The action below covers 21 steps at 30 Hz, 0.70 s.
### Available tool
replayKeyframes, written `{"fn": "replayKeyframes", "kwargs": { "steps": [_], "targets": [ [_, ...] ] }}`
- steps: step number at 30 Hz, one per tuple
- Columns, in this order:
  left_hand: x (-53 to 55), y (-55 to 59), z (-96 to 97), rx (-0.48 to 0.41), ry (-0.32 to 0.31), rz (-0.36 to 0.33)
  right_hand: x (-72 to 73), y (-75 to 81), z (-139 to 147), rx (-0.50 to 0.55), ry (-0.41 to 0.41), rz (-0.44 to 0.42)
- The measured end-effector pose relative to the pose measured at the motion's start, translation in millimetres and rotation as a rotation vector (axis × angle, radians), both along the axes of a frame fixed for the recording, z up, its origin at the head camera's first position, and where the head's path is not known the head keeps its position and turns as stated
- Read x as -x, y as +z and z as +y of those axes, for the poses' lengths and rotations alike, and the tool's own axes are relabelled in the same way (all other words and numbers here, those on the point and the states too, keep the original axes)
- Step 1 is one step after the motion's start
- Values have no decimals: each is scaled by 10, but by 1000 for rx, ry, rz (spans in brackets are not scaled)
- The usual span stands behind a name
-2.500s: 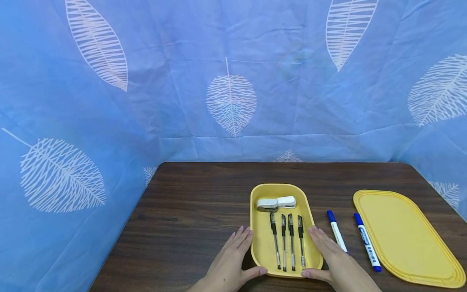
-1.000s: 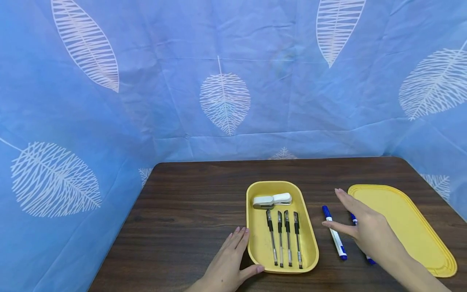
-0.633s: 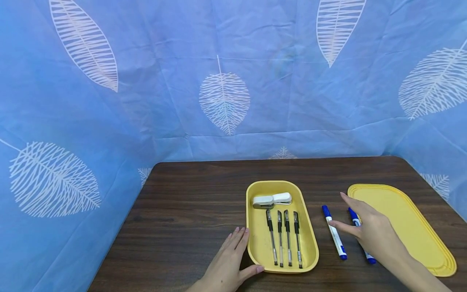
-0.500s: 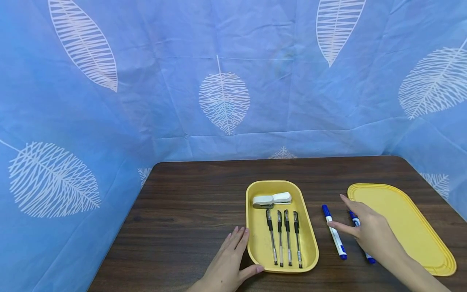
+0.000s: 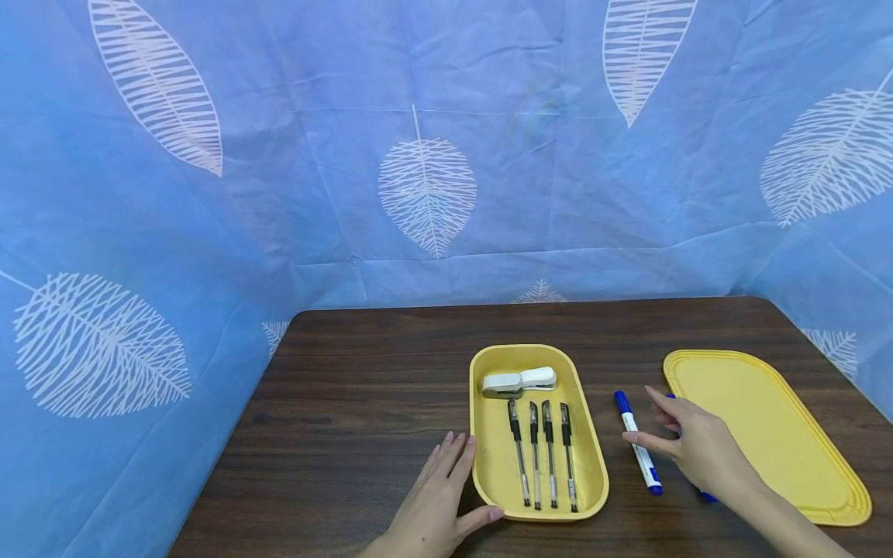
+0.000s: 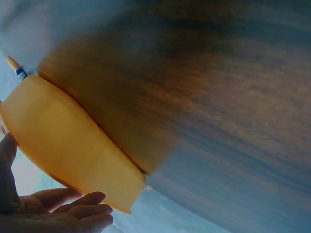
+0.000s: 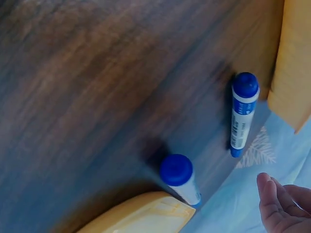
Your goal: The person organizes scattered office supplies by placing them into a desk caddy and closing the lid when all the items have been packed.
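My left hand [image 5: 434, 496] rests against the left side of a yellow tray [image 5: 601, 473], fingers fairly straight, thumb at the front corner. In the left wrist view, its fingers lie along the tray's wall [image 6: 73, 141]. Inside the tray are a white stapler [image 5: 519, 381] and several black-capped gel pens [image 5: 550, 457]. My right hand [image 5: 708, 449] hovers over two blue-capped whiteboard markers, thumb and fingers apart. Its thumb overlaps the left marker [image 5: 643, 457] in the head view. The right marker [image 7: 181, 175] is mostly hidden under this hand there, but shows in the right wrist view.
A flat yellow lid [image 5: 774, 434] lies at the right of the dark wooden table [image 5: 363, 387], beside the right marker. Blue leaf-printed cloth [image 5: 335, 155] hangs behind and on both sides of the table.
My right hand has left the tray's right side and moved right, over the markers. Over the last half second its fingers have bent a little toward the thumb. The left hand has stayed put.
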State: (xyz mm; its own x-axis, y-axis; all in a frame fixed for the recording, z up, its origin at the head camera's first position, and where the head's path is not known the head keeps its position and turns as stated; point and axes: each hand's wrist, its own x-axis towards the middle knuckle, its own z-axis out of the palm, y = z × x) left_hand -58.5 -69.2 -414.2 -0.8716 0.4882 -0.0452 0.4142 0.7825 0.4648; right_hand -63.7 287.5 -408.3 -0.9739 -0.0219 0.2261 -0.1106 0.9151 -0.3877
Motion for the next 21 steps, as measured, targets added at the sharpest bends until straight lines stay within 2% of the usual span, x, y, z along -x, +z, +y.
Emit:
{"fn": "replayKeyframes", "kwargs": {
  "steps": [11,21],
  "targets": [
    [-9,-3,-1,-3,-5,14,37,-124,18,7,-21,-134],
    [-7,-17,-8,-23,-20,23,53,-218,10,34,-16,-187]
  ]
}}
